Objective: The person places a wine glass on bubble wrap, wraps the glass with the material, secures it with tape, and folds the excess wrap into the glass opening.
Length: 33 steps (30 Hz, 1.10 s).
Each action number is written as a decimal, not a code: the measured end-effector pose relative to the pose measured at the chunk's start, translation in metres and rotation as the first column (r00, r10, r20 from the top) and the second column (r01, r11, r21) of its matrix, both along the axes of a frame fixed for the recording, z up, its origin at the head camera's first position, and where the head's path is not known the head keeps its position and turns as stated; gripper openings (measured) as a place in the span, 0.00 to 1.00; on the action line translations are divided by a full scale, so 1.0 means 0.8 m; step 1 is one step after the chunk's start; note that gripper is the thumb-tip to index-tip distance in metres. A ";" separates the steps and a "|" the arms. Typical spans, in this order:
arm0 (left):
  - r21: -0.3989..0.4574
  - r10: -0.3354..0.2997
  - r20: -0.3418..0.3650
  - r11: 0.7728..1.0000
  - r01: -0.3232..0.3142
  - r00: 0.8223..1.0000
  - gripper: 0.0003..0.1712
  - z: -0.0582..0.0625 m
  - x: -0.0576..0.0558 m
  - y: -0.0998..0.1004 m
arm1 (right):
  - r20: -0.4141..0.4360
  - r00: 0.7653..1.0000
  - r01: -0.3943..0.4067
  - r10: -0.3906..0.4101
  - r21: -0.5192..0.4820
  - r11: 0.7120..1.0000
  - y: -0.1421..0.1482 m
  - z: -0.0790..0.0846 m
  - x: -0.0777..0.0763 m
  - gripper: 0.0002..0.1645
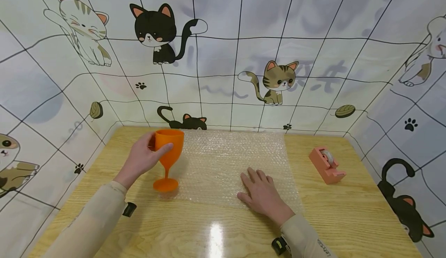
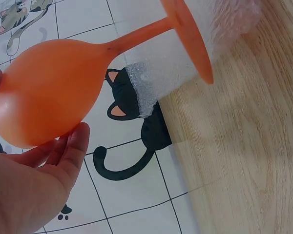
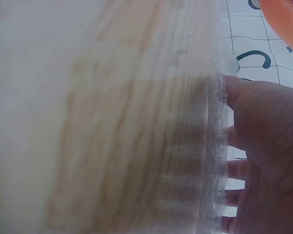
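An orange plastic goblet (image 1: 170, 153) stands upright in my left hand (image 1: 144, 155), which grips its bowl between thumb and fingers. In the left wrist view the goblet's bowl (image 2: 53, 92) lies against the fingers of the left hand (image 2: 39, 180), with its stem and round foot bare. Whether the foot touches the surface below, I cannot tell. A clear sheet of bubble wrap (image 1: 216, 165) is spread flat on the table. My right hand (image 1: 261, 194) rests on the sheet's front right part with its fingers spread. In the right wrist view the bubble wrap (image 3: 210, 146) borders the fingertips.
A pink tape dispenser (image 1: 325, 167) with a roll of tape sits to the right of the bubble wrap. The light wooden table (image 1: 181, 231) is enclosed at the back and sides by a white cloth (image 1: 219, 57) printed with cats and grid lines.
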<state>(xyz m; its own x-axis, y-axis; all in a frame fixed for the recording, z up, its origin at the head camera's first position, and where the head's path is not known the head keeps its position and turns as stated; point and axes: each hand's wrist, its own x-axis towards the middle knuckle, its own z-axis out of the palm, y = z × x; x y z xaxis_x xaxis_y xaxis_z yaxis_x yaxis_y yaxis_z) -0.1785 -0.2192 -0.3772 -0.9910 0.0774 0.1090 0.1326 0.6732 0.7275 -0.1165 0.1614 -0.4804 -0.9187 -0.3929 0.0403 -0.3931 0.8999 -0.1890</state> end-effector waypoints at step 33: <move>-0.121 0.007 0.195 0.992 0.017 0.981 0.47 -0.010 -0.026 0.010 | 0.000 1.000 -0.004 0.004 -0.010 1.000 0.000 0.001 0.001 0.40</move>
<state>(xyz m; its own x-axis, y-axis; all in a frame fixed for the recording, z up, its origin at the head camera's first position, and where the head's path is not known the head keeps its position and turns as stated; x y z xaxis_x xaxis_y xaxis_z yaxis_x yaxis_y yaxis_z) -0.1995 -0.2112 -0.3849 -0.9918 0.0832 -0.0967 0.0000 0.7580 0.6522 -0.1160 0.1613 -0.4798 -0.9172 -0.3961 0.0440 -0.3966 0.8964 -0.1978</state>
